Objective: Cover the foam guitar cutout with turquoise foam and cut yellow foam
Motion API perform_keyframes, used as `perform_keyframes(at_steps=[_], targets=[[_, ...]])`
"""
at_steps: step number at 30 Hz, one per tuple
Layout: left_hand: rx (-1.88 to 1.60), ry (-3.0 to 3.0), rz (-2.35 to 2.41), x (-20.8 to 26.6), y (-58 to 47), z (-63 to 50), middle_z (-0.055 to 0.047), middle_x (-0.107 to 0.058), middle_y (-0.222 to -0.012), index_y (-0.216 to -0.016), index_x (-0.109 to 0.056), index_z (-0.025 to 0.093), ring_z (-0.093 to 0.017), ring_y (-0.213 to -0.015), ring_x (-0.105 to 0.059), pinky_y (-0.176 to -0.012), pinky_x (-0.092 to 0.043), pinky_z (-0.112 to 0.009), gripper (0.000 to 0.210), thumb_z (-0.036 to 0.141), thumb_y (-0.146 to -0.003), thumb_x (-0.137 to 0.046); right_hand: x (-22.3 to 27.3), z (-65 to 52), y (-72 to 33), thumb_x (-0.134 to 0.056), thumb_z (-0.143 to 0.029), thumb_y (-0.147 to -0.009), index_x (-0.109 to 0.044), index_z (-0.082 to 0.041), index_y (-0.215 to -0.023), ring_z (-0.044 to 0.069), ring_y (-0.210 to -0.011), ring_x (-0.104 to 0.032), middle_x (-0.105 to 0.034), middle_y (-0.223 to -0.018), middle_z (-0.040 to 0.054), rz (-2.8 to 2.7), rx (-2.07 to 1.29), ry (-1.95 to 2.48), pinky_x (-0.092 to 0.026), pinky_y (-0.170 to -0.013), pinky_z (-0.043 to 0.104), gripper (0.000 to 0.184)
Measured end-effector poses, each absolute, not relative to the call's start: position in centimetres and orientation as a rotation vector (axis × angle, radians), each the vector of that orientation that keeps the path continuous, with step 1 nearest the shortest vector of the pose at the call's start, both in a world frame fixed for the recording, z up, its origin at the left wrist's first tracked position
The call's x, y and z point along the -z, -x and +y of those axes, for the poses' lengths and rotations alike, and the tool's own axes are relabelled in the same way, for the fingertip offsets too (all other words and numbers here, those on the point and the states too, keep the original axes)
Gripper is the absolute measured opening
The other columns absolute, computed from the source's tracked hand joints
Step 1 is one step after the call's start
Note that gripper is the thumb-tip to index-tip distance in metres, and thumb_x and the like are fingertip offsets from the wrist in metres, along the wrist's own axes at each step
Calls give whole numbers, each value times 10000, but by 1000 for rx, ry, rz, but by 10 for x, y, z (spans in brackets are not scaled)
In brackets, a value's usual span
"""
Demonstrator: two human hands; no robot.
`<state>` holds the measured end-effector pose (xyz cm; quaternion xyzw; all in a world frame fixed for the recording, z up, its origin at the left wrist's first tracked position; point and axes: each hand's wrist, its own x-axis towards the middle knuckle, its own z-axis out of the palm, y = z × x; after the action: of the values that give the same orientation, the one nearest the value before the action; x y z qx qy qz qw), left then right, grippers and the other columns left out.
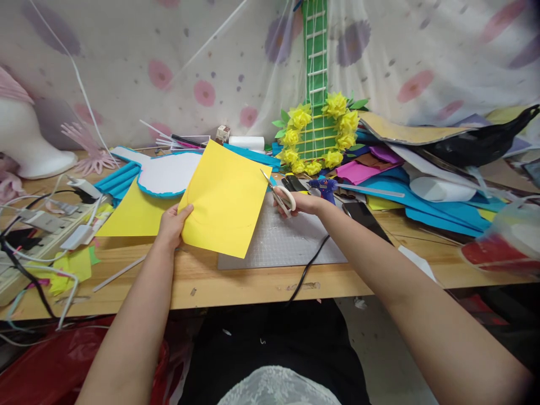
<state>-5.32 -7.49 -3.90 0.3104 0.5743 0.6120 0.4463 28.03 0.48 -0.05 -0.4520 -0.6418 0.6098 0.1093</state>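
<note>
My left hand (172, 226) grips the left edge of a yellow sheet (223, 202), thumb on top, holding it tilted above the table. A faint curved line shows on the sheet's lower part. My right hand (297, 202) has its fingers through the handles of a pair of white-handled scissors (287, 203). The scissors' blades point up and left, right by the sheet's upper right edge; whether they touch it I cannot tell. Underneath lies a grey cutting mat (287, 244). A white guitar-shaped cutout edged in blue (169, 171) and another yellow sheet (137, 216) lie to the left.
A green guitar shape with yellow flowers (314, 126) stands at the back. Beside the mat are a blue glue gun (324, 188) and a dark phone (367, 219). Coloured sheets (447, 208) are piled right, near a cup (502, 236). Cables and a power strip (42, 222) crowd the left.
</note>
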Motion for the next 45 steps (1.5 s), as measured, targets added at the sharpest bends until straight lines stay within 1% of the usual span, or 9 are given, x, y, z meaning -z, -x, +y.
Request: perform_keyframes(at_steps=[4,10,17,23,27,31,35,41,45], targets=[[-1523,-755,1416,38,52,-75,-67,-727,-782,-914,-687,128,-182,-664,-668,-603,-542,-276,381,265,-565,-754,0,3,-281,-334,-707,-843,-503,-152,-842,86,-426,-473,-541,-532,12,-1912,-1778,1263,-289,-373,184,580],[-1520,-759,1418,37,52,-75,-66,-728,-795,-918,-689,132,-179,-680,-669,-625,-541,-275,361,249,-581,-746,-2,-1,-282,-370,-696,-839,-482,-158,-821,71,-390,-422,-506,-497,-7,-1926,-1739,1240,-258,-354,177,550],[-1499,-760,1434,40,54,-73,-76,-727,-816,-947,-687,133,-192,-705,-674,-641,-543,-289,383,264,-592,-746,2,1,-283,-416,-666,-842,-473,-162,-804,71,-395,-421,-496,-502,-12,-1924,-1730,1253,-245,-342,175,508],[-1513,-737,1414,37,53,-75,-61,-726,-784,-896,-693,129,-161,-634,-653,-598,-535,-262,365,253,-560,-762,6,2,-285,-469,-671,-811,-458,-171,-795,65,-403,-406,-467,-504,-32,-1922,-1716,1265,-225,-339,169,500],[-1501,-739,1431,37,53,-75,-64,-727,-807,-896,-696,130,-160,-641,-650,-597,-531,-262,370,261,-557,-760,8,3,-287,-490,-647,-814,-454,-172,-798,67,-424,-412,-453,-525,-35,-1896,-1745,1256,-220,-345,169,476],[-1489,-744,1445,37,53,-75,-69,-725,-830,-915,-692,132,-169,-664,-655,-620,-530,-276,388,274,-561,-758,9,4,-291,-524,-658,-783,-456,-170,-802,65,-431,-417,-442,-541,-41,-1887,-1769,1250,-210,-352,170,493],[-1478,-743,1441,36,52,-75,-68,-723,-805,-919,-689,131,-179,-671,-659,-628,-533,-287,381,272,-570,-752,10,5,-294,-555,-679,-741,-454,-173,-790,61,-435,-416,-430,-540,-52,-1900,-1771,1248,-207,-364,173,518],[-1483,-729,1426,35,52,-75,-61,-723,-785,-894,-690,129,-161,-632,-650,-597,-530,-265,374,261,-551,-762,15,6,-294,-578,-683,-715,-414,-191,-766,58,-415,-386,-398,-513,-69,-1874,-1789,1239,-187,-365,182,520],[-1484,-736,1421,35,52,-75,-72,-729,-823,-903,-694,129,-165,-647,-656,-596,-534,-264,387,267,-548,-767,19,7,-295,-608,-679,-692,-393,-196,-732,58,-404,-375,-376,-492,-77,-1866,-1802,1201,-195,-364,186,530]])
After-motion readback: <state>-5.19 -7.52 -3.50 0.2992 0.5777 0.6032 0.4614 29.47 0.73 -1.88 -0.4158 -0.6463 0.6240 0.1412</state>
